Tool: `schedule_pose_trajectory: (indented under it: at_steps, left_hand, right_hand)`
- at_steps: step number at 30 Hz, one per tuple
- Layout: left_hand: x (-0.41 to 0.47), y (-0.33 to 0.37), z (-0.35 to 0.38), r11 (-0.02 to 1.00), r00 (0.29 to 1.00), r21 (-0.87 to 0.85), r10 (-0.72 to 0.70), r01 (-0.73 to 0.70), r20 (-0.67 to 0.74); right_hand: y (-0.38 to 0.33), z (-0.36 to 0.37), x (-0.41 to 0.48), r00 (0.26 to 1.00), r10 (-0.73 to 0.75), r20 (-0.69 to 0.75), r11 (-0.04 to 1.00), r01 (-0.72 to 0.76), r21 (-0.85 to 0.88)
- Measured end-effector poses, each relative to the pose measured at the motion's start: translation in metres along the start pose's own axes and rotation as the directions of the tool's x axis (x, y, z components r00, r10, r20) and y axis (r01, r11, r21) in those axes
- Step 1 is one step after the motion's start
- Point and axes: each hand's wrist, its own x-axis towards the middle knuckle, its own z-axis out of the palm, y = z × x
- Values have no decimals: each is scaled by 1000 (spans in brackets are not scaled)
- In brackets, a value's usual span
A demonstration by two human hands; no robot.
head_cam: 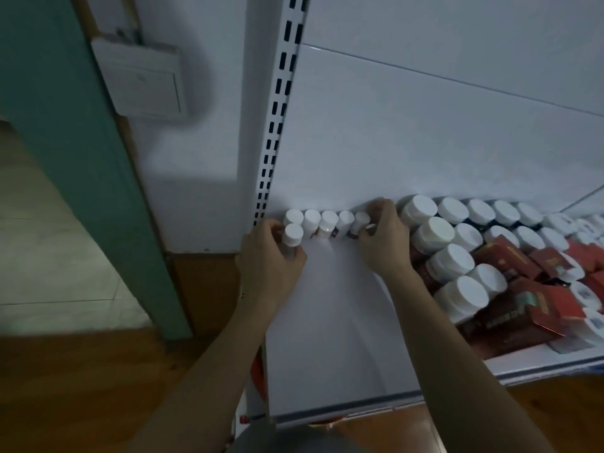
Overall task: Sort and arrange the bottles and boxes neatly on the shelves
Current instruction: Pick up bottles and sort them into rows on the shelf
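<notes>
Left hand (271, 256) covering 1 bottle (292, 234), labels (333, 234) — blurred

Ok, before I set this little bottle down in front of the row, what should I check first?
1. Grip: left hand holds the small bottle, fingers curled round it. Ok.
2. Bottle upright, white cap on top. Ok.
3. Back row stands side by side against the rear panel. Ok.
4. Right hand pinches the end bottle; whether that bottle stands straight: cannot tell, the fingers hide it.
5. Room to set it down: bare shelf in front of the row. Ok.
6. Red boxes lie jumbled among the big jars. Not ok.
</notes>
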Motion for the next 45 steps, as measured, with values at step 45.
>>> schedule_pose_trajectory:
  at_steps: [45]
  left_hand:
    - [-185, 384, 266, 604, 523, 207, 410, -770, 747]
  right_hand:
    - [398, -490, -151, 936, 279, 213, 858, -144, -493]
